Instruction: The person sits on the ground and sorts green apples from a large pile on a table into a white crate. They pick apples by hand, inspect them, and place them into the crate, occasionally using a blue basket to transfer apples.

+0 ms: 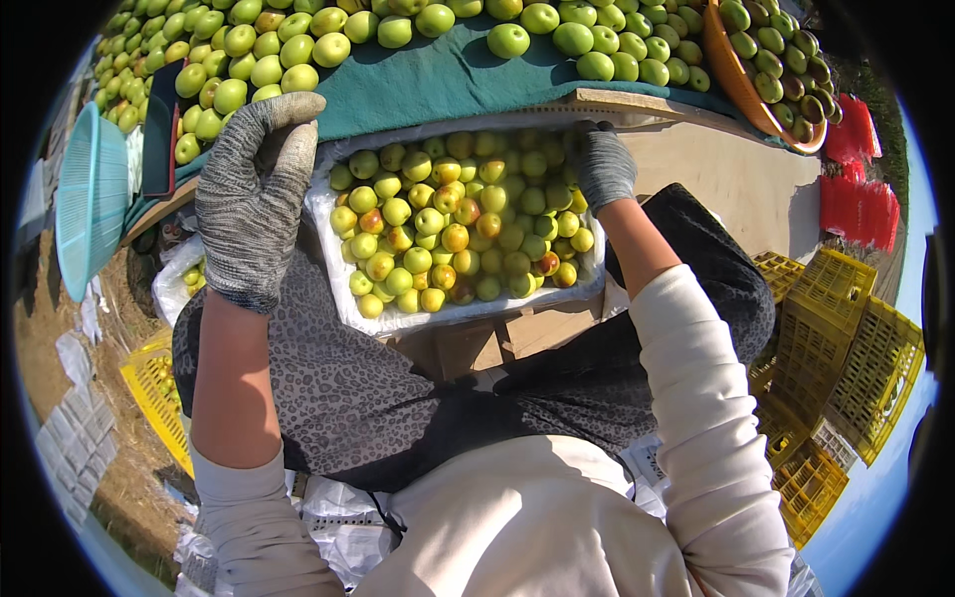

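A crate lined with white plastic (453,320) sits in front of my knees, filled with small round green fruits (428,221), some with reddish-brown patches. The fruits toward its right side look hazy. My left hand (257,194), in a grey knitted glove, is raised at the crate's far left corner with its fingers curled toward the thumb; what it holds, if anything, does not show. At the far right corner is my right hand (603,164), also gloved, its fingers closed and partly hidden against the rim. What lies in them I cannot make out.
Beyond the crate, a sloping surface with green cloth (428,82) bears many green fruits. An orange basket (741,85) of fruit stands far right, a blue basket (88,199) and dark phone-like slab (161,129) left. Yellow crates (821,318) are stacked right; another yellow crate (159,383) stands left.
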Tool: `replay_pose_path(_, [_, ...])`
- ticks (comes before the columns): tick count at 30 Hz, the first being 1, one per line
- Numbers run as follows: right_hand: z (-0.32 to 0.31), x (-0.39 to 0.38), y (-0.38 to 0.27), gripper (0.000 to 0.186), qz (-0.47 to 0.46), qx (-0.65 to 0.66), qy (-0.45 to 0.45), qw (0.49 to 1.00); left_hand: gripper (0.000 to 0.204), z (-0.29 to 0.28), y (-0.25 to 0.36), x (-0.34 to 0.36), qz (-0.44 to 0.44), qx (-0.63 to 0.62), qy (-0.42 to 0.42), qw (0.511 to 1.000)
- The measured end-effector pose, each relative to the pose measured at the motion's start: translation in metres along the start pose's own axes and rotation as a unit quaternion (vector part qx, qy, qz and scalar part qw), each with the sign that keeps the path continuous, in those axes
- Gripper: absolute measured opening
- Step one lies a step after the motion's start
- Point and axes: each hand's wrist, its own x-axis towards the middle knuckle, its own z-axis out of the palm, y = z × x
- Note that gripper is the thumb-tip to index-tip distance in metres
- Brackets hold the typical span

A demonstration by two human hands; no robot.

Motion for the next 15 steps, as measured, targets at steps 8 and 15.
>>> replay_pose_path(8, [0.030, 0.010, 0.007, 0.021, -0.090, 0.016, 0.082, 0.992, 0.016, 0.008, 0.003, 0.001, 0.025, -0.021, -0.014, 0.999])
replay_pose_path(15, [0.032, 0.003, 0.033, 0.037, 0.179, 0.447, 0.093, 0.872, 0.015, 0.010, 0.003, -0.004, -0.001, -0.042, -0.012, 0.999])
